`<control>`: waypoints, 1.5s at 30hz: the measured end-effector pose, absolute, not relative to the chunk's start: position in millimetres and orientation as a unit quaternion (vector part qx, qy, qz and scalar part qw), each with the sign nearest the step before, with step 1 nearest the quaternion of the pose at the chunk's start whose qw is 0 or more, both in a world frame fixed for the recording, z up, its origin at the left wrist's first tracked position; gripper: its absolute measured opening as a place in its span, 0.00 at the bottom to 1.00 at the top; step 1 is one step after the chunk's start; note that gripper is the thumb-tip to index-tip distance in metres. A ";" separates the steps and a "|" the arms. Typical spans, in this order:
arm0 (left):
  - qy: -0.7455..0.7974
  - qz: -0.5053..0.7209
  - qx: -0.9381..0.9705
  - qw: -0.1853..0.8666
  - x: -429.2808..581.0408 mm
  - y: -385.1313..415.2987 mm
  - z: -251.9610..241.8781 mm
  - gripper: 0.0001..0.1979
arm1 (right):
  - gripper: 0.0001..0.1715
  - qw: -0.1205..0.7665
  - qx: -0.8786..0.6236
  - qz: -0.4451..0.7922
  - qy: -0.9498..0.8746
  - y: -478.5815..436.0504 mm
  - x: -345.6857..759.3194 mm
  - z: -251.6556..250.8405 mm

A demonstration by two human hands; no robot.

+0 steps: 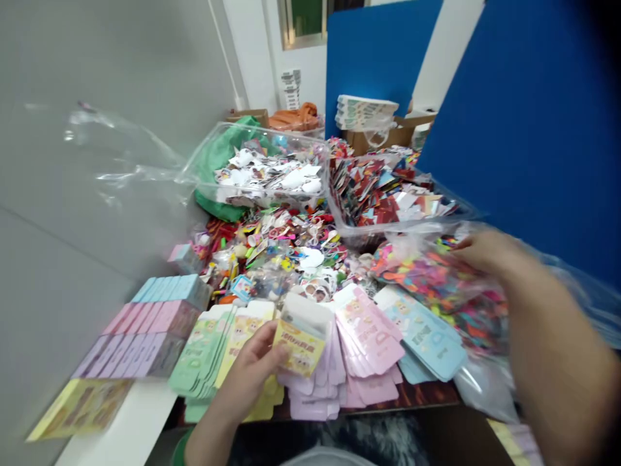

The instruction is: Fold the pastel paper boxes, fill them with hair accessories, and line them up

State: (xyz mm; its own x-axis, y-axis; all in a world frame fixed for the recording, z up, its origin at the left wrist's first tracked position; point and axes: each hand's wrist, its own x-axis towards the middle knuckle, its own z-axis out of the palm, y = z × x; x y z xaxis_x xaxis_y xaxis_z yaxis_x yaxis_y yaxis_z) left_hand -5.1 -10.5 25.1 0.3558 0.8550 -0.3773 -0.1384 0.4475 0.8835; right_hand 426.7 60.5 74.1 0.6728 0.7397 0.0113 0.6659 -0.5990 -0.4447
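Observation:
My left hand [259, 362] grips a small yellow printed box [298, 349] between thumb and fingers, over a fan of flat purple cartons [317, 398]. To the right, my right hand [480, 252] is at a clear plastic bag of small bright pieces [436, 285]. Its fingertips look pinched together, but blur and the bag hide what they hold, if anything. Flat green cartons [204, 349], yellow cartons [247, 323], pink cartons [369, 330] and blue cartons [427, 336] lie fanned along the table's front edge.
Rows of filled purple boxes [129, 356], pink boxes [155, 317] and blue boxes [169, 289] stand at left. Mixed trinkets [286, 243] heap behind the cartons. Clear bins hold white cut-outs [276, 175] and reddish cards [373, 188]. A blue panel [528, 129] rises at right.

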 end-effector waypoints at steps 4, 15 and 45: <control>0.420 0.363 0.429 0.713 -7.6 -11.3 22.9 0.20 | 0.22 0.107 -0.886 0.195 -0.408 79.8 446.5 54.8; 0.503 0.335 0.346 0.718 6.5 -12.9 25.8 0.30 | 0.12 0.305 -0.833 0.270 -0.374 57.3 465.0 63.0; 0.521 0.329 0.316 0.721 5.1 -15.8 8.6 0.34 | 0.04 0.192 -0.817 0.187 -0.510 77.6 479.3 50.1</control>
